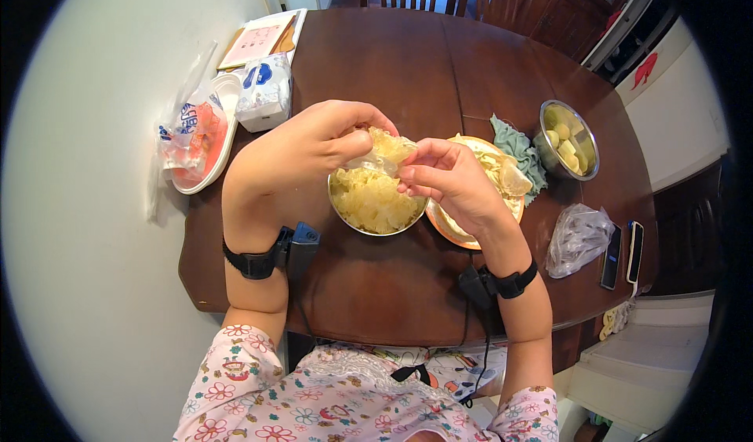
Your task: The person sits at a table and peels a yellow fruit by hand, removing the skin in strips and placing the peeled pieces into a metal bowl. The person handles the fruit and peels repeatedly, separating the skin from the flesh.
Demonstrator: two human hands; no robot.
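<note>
Over a round metal bowl (pixel 383 234), both hands grip one frilly, translucent pale yellow food piece (pixel 391 146). My left hand (pixel 320 142) pinches its left side with bent fingers. The thumb and fingers of my right hand (pixel 456 183) hold its right edge, where a clear, whitish part shows. Heaped in the bowl is more of the same ragged yellow food (pixel 379 204). Partly under my right hand stands an orange-rimmed plate (pixel 438 227) with pale scraps or peelings (pixel 500 171) on it. What exactly the food is cannot be told.
At right are a metal bowl (pixel 595 154) of pale yellow chunks, a green cloth (pixel 517 148), a crumpled plastic bag (pixel 579 239) and two phone-like devices (pixel 612 259). A tissue pack (pixel 265 92) and a bagged white tray (pixel 220 171) stand left by the wall. Cables hang from both forearm straps.
</note>
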